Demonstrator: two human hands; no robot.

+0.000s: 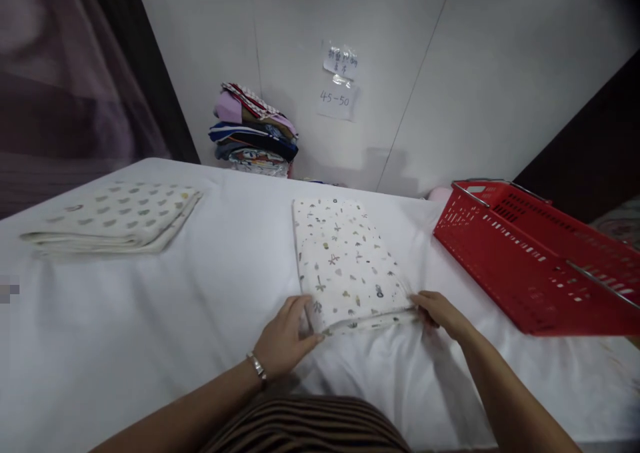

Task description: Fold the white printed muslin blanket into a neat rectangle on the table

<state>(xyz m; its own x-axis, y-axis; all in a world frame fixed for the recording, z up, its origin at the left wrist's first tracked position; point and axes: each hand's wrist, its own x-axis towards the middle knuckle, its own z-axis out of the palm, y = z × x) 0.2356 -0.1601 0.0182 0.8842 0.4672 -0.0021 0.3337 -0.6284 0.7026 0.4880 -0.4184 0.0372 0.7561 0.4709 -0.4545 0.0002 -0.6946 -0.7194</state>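
Observation:
A folded white cloth (345, 259) with small plant and animal prints lies lengthwise in front of me on a white-covered table. At its near left corner is my left hand (284, 336), thumb and fingers apart, their tips touching the cloth's edges. My right hand (440, 311) pinches the near right corner between thumb and fingers; some of those fingers are hidden underneath. Loose layers show along the near edge. Farther left lies a second folded cloth (127, 213), cream with rows of grey-green shapes.
To the right, a red plastic basket (500, 259) with metal handles stands on the white-covered table (225, 293). Behind the table's far edge rises a stack of folded clothes (255, 133) against a pale wall. Paper labels (339, 99) are taped there. A dark curtain (75, 86) hangs at left.

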